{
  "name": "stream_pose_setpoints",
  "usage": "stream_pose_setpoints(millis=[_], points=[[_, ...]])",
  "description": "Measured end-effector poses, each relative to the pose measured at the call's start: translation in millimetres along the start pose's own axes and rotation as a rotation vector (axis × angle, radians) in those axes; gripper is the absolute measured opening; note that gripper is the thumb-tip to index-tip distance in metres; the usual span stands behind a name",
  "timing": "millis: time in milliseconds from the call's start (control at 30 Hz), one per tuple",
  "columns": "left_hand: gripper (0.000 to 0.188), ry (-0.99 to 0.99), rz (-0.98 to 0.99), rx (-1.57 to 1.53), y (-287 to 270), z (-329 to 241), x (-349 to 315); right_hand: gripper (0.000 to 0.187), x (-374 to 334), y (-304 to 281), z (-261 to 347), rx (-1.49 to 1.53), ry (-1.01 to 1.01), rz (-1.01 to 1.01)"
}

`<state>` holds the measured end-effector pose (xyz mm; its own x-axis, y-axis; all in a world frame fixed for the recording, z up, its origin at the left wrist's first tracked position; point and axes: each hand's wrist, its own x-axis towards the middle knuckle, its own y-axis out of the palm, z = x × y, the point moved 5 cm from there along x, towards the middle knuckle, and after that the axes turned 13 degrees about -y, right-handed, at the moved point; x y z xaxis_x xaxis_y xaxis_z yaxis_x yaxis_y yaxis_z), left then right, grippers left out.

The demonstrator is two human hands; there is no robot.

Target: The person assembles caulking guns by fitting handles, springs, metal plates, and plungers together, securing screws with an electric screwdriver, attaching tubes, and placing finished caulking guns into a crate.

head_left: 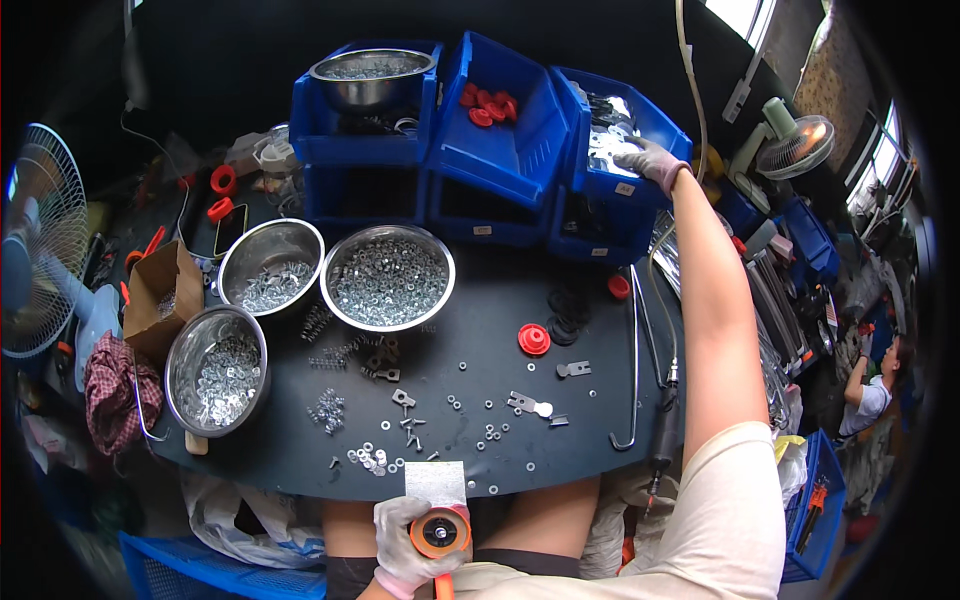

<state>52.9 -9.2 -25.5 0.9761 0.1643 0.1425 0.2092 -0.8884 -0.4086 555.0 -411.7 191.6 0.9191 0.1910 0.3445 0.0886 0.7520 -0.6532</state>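
My left hand point(400, 548), in a light glove, is closed around an orange-rimmed round part point(440, 533) with a dark hub and a bolt in its middle. A flat silvery metal plate point(436, 484) sticks out from that part over the table's front edge, and an orange handle-like piece point(444, 586) shows below it. My right arm is stretched far forward. At its end my gloved right hand point(652, 165) lies over the front of the upper right blue bin point(655, 125), fingers stretched out onto flat metal pieces point(606, 150). Nothing shows clearly gripped there.
Steel bowls of small hardware point(389, 278) stand at the left of the dark table point(490, 290). Loose washers, screws, springs and brackets point(530, 404) lie in front, near a red round cap point(534, 340). A long hooked rod point(634, 370) and hanging power screwdriver point(664, 430) are at right. A person works far right.
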Motion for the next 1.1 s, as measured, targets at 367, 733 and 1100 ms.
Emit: stream_pose_setpoints(millis=[367, 733, 1100], points=[[0.072, 0.030, 0.004, 0.008, 0, -4, 8, 0.044, -69, 2, 90, -0.216, -0.254, -1.018], [0.068, 0.007, 0.041, -0.014, 0, -4, 4, 0.041, -187, 251, 74, 0.339, -0.076, 0.037], [0.074, -0.014, -0.006, -0.061, 0, -2, 2, 0.041, -215, 242, 52, 0.490, -0.036, 0.540]])
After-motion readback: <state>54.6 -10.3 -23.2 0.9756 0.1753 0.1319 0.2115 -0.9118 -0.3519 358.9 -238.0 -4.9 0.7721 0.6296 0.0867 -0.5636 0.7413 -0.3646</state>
